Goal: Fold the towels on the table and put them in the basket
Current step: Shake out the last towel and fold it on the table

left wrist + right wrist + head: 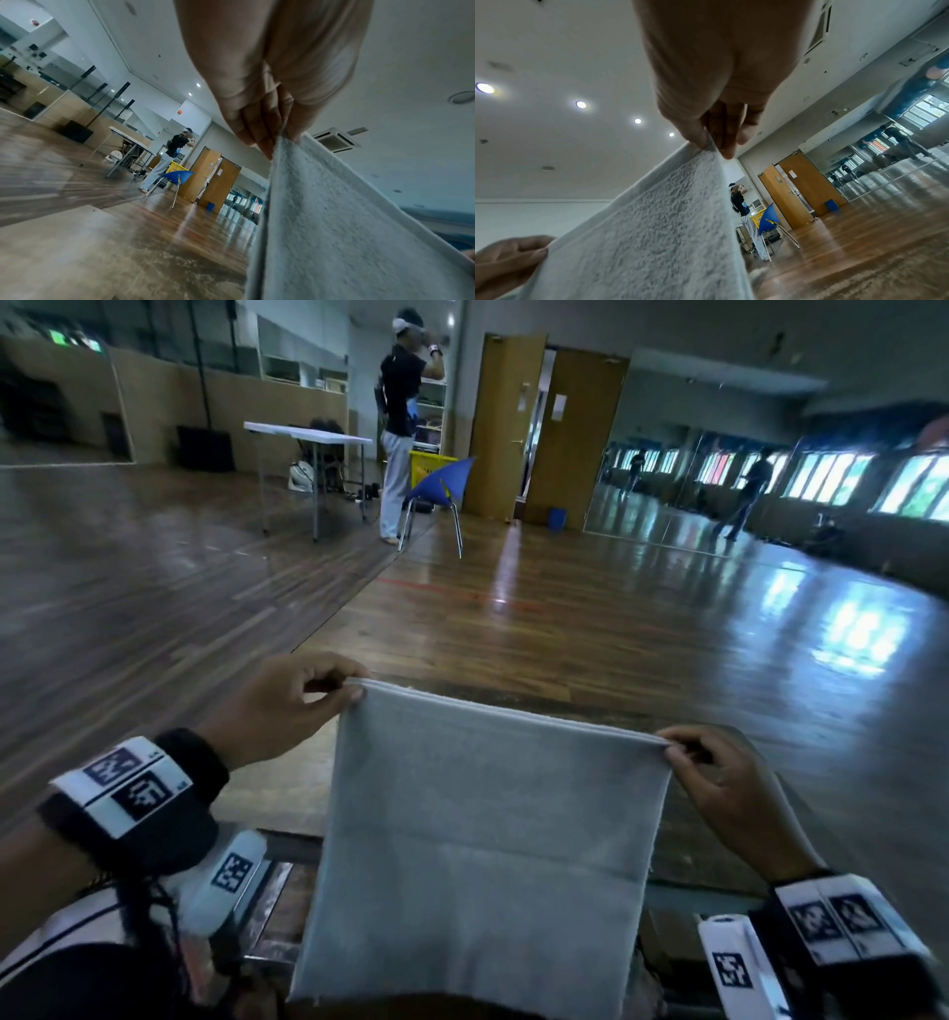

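the towel [477, 845], grey and doubled over, hangs in the air in front of me, stretched flat between my two hands above the table edge [287, 847]. my left hand [277, 711] pinches its top left corner between thumb and fingers, and my right hand [729, 788] pinches the top right corner the same way. far across the wooden floor a person [403, 423] stands beside a blue chair [436, 492] and a yellow basket [429, 463].
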A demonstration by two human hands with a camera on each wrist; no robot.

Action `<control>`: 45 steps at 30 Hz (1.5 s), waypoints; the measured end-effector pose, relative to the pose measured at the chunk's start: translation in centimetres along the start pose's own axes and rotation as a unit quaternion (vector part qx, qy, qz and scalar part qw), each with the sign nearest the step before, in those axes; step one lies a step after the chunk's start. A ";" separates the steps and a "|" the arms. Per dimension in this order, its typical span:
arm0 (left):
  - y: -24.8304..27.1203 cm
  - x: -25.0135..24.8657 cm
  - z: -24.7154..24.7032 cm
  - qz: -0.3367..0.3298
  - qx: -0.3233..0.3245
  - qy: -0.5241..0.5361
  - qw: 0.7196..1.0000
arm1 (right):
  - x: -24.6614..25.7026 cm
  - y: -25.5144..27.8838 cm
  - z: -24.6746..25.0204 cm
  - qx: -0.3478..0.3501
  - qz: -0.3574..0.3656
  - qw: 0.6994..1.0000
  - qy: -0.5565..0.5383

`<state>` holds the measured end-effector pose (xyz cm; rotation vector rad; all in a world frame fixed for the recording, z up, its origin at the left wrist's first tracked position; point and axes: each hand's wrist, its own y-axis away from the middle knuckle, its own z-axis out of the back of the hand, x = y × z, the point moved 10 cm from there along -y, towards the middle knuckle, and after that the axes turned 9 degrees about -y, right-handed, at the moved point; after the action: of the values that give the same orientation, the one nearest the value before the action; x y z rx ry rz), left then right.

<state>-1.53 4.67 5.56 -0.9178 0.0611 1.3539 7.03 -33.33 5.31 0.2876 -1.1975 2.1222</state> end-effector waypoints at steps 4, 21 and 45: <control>-2.4 0.1 0.2 0.010 -0.022 -0.059 0.998 | -1.9 -3.2 -1.1 0.001 -0.012 1.000 0.012; 4.7 8.0 -14.0 -0.136 0.191 -0.281 0.931 | -11.8 8.3 -13.9 0.193 -0.061 0.977 0.062; 3.8 9.9 -14.5 -0.104 0.035 -0.299 0.948 | -11.3 6.3 -14.0 0.095 -0.001 0.972 0.215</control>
<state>4.53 3.78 -11.27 -0.4101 -0.4395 1.3688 13.24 -29.10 -12.26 -0.0887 -0.7448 2.1549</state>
